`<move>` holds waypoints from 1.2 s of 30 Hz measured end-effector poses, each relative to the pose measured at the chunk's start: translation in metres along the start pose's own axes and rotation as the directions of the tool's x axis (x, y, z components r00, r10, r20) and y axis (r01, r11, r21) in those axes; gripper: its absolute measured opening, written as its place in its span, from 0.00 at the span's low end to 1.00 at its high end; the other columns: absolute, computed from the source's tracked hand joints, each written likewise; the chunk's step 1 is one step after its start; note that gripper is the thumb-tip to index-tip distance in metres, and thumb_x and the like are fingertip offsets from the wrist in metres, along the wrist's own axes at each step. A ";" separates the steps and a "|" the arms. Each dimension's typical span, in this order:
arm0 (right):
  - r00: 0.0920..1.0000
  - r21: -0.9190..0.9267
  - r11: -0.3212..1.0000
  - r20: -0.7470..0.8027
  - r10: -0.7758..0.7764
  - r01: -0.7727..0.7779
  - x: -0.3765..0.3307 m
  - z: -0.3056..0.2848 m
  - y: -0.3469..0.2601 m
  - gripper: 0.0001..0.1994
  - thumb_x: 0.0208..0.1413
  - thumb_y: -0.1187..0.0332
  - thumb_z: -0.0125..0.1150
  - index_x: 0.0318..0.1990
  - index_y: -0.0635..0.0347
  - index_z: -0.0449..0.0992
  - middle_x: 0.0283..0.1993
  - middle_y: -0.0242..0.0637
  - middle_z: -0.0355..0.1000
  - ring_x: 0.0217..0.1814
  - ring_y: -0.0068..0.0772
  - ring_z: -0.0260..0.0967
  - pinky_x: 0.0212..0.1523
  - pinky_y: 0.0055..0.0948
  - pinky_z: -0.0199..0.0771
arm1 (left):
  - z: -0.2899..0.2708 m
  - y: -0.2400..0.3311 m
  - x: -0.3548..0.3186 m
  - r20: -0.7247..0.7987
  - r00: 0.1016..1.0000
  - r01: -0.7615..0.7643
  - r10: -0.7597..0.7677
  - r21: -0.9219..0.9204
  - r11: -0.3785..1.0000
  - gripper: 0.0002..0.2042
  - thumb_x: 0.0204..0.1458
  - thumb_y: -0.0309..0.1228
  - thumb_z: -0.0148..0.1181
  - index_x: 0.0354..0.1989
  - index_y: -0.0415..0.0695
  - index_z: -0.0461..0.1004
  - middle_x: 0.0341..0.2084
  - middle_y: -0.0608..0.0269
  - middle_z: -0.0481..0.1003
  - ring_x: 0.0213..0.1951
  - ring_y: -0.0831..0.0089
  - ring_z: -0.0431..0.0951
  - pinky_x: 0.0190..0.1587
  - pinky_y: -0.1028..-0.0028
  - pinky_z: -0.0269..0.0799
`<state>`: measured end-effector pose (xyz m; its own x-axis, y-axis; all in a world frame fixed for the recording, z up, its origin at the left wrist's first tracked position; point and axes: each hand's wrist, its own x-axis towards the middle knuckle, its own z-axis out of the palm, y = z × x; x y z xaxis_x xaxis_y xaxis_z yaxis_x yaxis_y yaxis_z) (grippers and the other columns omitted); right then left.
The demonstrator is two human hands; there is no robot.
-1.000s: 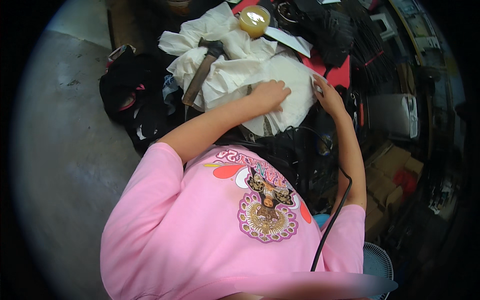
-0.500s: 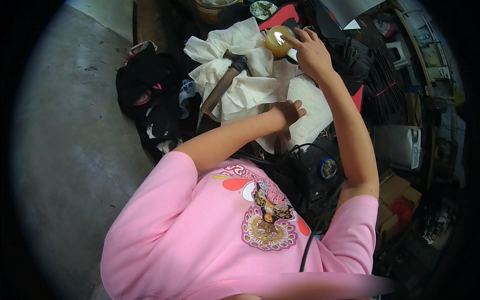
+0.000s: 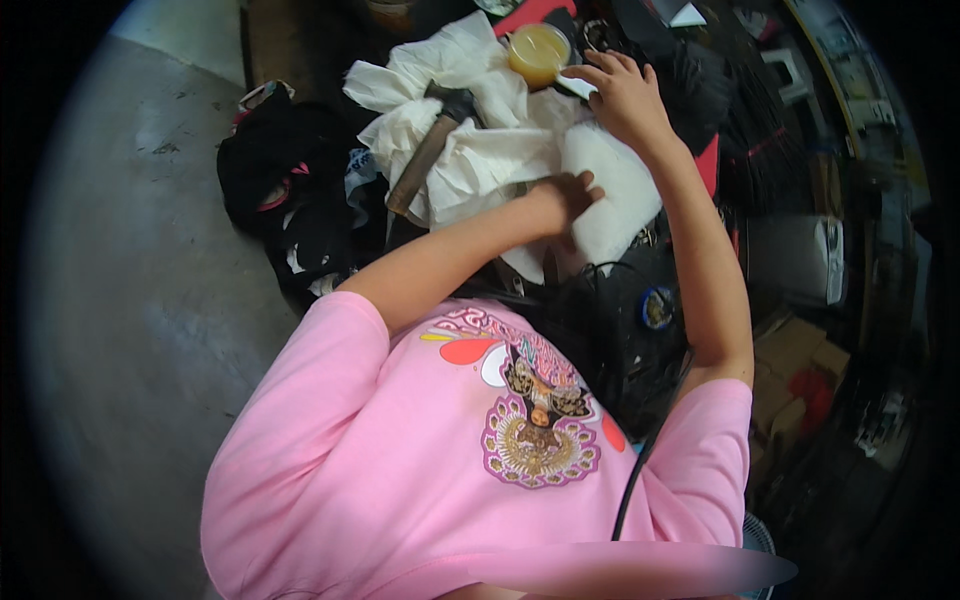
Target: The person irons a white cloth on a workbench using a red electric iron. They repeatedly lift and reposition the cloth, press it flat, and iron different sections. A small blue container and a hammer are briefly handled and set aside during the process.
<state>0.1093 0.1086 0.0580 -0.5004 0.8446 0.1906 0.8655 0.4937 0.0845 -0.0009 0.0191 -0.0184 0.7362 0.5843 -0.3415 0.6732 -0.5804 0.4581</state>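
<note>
My left hand [image 3: 568,201] lies across a white padded cloth [image 3: 612,190], its fingers loosely spread and partly in shadow. Farther off to the right, my right hand [image 3: 628,100] hovers with bent, parted fingers beside an open round tub of yellowish paste or liquid [image 3: 538,54]. A small white object [image 3: 575,83] shows between the tub and the fingertips; whether they touch it I cannot tell. Left of both hands, a hammer with a wooden handle [image 3: 423,163] rests on crumpled white cloth [image 3: 487,160], its dark head pointing away from me.
Dark clothes or fabric [image 3: 275,165] are heaped at the left, next to the grey floor [image 3: 140,330]. A small blue-rimmed round container [image 3: 656,308] and a black cable [image 3: 632,490] are near my right arm. Cardboard boxes [image 3: 795,355] and a stack of black strips [image 3: 760,140] stand farther right.
My right hand has drawn back slightly from the tub's rim, where its fingers were reaching before. The whole view has shifted a little; my left hand stays on the cloth.
</note>
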 end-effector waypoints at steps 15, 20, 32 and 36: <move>0.857 0.721 0.596 -0.004 0.516 -0.355 -0.201 0.051 0.060 0.21 0.52 0.74 0.55 0.55 0.56 0.76 0.60 0.44 0.69 0.63 0.37 0.63 0.64 0.33 0.57 | 0.000 0.015 -0.016 -0.120 0.986 0.120 -0.117 0.025 0.992 0.49 0.29 0.38 0.79 0.64 0.40 0.59 0.50 0.52 0.67 0.49 0.54 0.74 0.48 0.60 0.74; 0.887 0.464 0.803 -0.076 0.456 -0.373 -0.207 0.103 0.036 0.25 0.56 0.59 0.60 0.61 0.51 0.70 0.72 0.57 0.49 0.75 0.64 0.40 0.72 0.50 0.41 | 0.000 0.012 -0.014 -0.135 0.987 0.097 -0.093 0.021 0.995 0.49 0.28 0.38 0.79 0.63 0.39 0.59 0.50 0.51 0.67 0.48 0.53 0.75 0.47 0.59 0.75; 0.784 0.163 0.769 0.059 0.618 -0.618 -0.186 0.115 0.017 0.32 0.61 0.45 0.49 0.66 0.56 0.63 0.75 0.53 0.44 0.77 0.61 0.35 0.71 0.61 0.36 | 0.000 0.010 -0.017 -0.151 0.987 0.061 -0.061 -0.002 0.998 0.49 0.28 0.37 0.79 0.63 0.40 0.59 0.50 0.50 0.68 0.48 0.52 0.75 0.47 0.58 0.74; 0.816 0.110 0.809 0.065 0.574 -0.578 -0.197 0.105 0.018 0.30 0.59 0.44 0.51 0.66 0.45 0.64 0.75 0.47 0.45 0.77 0.58 0.35 0.69 0.66 0.36 | 0.001 0.007 -0.014 -0.146 0.988 0.051 -0.052 -0.011 0.999 0.49 0.28 0.37 0.79 0.63 0.40 0.59 0.50 0.49 0.68 0.49 0.51 0.75 0.48 0.58 0.73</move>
<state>0.2214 -0.0273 -0.0811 0.0875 0.9862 0.1406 0.9866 -0.0662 -0.1493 -0.0063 0.0061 -0.0109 0.6821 0.6905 -0.2410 0.7090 -0.5437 0.4491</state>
